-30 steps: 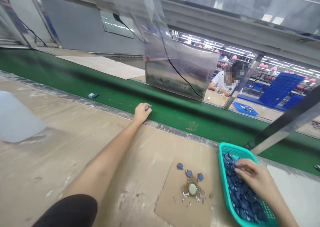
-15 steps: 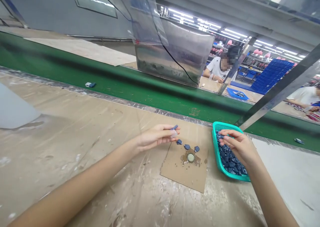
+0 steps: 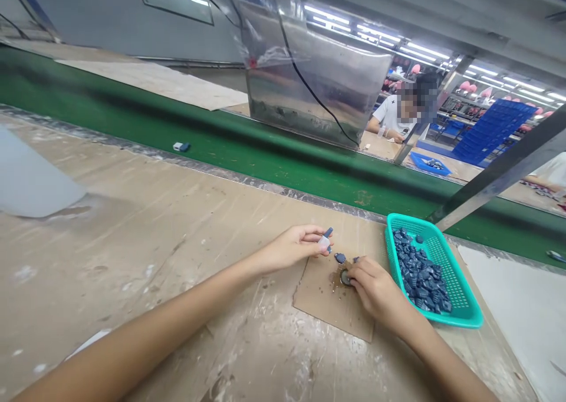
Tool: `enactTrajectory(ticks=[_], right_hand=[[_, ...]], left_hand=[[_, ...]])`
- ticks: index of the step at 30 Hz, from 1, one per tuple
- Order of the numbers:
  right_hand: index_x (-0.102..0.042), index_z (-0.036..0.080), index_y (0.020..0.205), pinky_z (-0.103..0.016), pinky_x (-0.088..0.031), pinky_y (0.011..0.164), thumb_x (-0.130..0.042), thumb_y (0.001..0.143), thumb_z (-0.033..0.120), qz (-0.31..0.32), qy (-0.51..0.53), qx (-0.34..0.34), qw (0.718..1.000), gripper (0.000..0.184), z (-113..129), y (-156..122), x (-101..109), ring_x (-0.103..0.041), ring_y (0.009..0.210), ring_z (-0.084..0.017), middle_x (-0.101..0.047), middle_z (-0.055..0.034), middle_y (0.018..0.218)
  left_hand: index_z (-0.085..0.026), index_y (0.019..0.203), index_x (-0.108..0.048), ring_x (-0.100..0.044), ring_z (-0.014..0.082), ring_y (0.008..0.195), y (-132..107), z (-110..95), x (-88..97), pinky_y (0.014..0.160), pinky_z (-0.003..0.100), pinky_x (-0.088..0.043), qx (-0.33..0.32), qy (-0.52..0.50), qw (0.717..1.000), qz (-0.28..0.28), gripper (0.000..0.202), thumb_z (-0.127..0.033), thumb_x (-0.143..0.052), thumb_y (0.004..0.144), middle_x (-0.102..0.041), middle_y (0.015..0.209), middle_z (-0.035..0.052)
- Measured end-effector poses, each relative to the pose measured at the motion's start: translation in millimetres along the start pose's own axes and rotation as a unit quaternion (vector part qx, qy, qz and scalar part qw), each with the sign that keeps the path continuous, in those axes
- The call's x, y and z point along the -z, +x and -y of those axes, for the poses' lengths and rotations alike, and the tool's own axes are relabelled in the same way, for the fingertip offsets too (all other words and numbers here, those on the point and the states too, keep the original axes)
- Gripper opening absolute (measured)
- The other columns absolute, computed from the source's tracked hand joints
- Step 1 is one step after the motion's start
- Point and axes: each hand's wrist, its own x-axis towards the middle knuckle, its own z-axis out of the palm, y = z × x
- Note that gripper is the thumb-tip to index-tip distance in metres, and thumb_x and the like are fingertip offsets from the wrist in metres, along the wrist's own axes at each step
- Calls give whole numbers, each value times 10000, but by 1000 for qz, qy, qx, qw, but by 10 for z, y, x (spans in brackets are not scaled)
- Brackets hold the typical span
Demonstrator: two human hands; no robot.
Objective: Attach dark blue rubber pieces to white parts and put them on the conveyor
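Note:
My left hand [image 3: 295, 246] is closed in a pinch on a small blue piece [image 3: 328, 233], held just above the far edge of a brown cardboard sheet [image 3: 325, 305]. Beside it a second small blue piece [image 3: 339, 257] lies on the cardboard. My right hand [image 3: 375, 287] rests on the cardboard with its fingers curled down over a small round cap [image 3: 345, 279] in a patch of glue; what the fingers hold is hidden. To the right stands a teal basket [image 3: 460, 305] with several blue pieces [image 3: 420, 272] in it.
A green conveyor belt [image 3: 247, 154] runs along the far edge of the wooden table [image 3: 145, 225], with a small blue and white part [image 3: 181, 147] on it. A shiny metal box [image 3: 318, 89] stands behind the belt. Another person [image 3: 400, 116] sits across. A metal bar [image 3: 499, 175] slants over the basket.
My right hand has left the basket and come down onto the cardboard at the round cap. My left hand has stayed at the cardboard's far edge with its blue piece.

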Motion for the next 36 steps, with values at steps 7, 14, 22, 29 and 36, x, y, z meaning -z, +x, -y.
enactTrajectory(ticks=[7,14,22,29,36], right_hand=[[-483,184,809,-335,-425,626,-324,892,65,0,-19,5,1000,215,52,27,6,-480,730,-221,-524,-70,772],[-433,211,687,-349,-458,745,-546,811,167,-132,277,-124,944,173,117,49,192,-577,899,-237,-621,-70,849],[-383,207,594,-327,-506,680,-789,609,311,-175,538,-235,790,419,254,116,229,-637,744,-217,-664,-58,788],[-376,218,571,-344,-480,720,-729,673,326,-192,446,-220,846,383,367,68,174,-603,837,-242,-616,-31,704],[-381,223,577,-353,-493,709,-718,693,309,-209,425,-212,855,367,408,41,93,-602,828,-247,-623,-45,719]], left_hand=[[-148,973,-506,-625,166,863,-24,77,-105,836,324,-453,7,37,999,-31,351,-180,-632,647,-641,918,67],[-168,940,-543,-578,144,846,-138,113,-223,778,280,-470,-207,307,925,-81,259,-170,-603,688,-609,917,36],[-149,988,-540,-562,140,805,-248,124,-314,711,243,-458,-307,415,854,-62,253,-150,-553,735,-590,871,45],[-167,975,-554,-569,150,826,-291,111,-344,723,247,-461,-317,414,852,-43,233,-153,-547,743,-613,897,51],[-149,918,-572,-574,136,731,-311,98,-348,660,234,-465,-366,444,813,-84,158,-176,-533,767,-623,802,47]])
